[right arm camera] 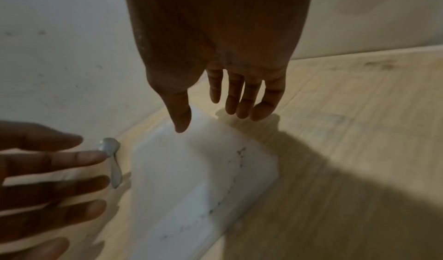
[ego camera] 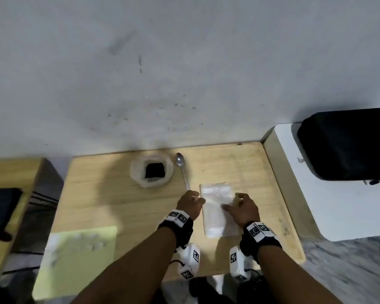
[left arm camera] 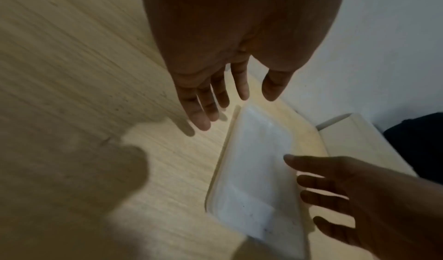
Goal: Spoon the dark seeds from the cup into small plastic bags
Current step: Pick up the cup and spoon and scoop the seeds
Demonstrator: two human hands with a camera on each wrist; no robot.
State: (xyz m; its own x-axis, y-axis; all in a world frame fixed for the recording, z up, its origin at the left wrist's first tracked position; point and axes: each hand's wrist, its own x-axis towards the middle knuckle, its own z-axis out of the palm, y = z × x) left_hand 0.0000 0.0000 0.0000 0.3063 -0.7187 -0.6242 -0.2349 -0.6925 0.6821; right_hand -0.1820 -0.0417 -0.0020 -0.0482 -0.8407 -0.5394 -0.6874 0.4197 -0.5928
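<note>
A pale cup [ego camera: 138, 172] with dark seeds [ego camera: 155, 170] stands near the back edge of the wooden table [ego camera: 101, 194]. A metal spoon [ego camera: 183, 172] [right arm camera: 113, 161] lies just to its right. A flat stack of clear plastic bags [ego camera: 215, 213] [left arm camera: 251, 169] [right arm camera: 203, 178] lies in front of the spoon. My left hand [ego camera: 193, 199] [left arm camera: 237, 101] hovers at the stack's left edge by the spoon handle, fingers straight, holding nothing. My right hand [ego camera: 235, 202] [right arm camera: 210, 116] is spread over the stack's right side, also empty. Whether either hand touches the bags is unclear.
A black case [ego camera: 347, 145] sits on a white surface [ego camera: 338, 211] to the right of the table. A yellow-green sheet [ego camera: 75, 255] with small white pieces lies at the front left. A wall [ego camera: 184, 73] rises right behind the table. Another dark item [ego camera: 0, 207] is at far left.
</note>
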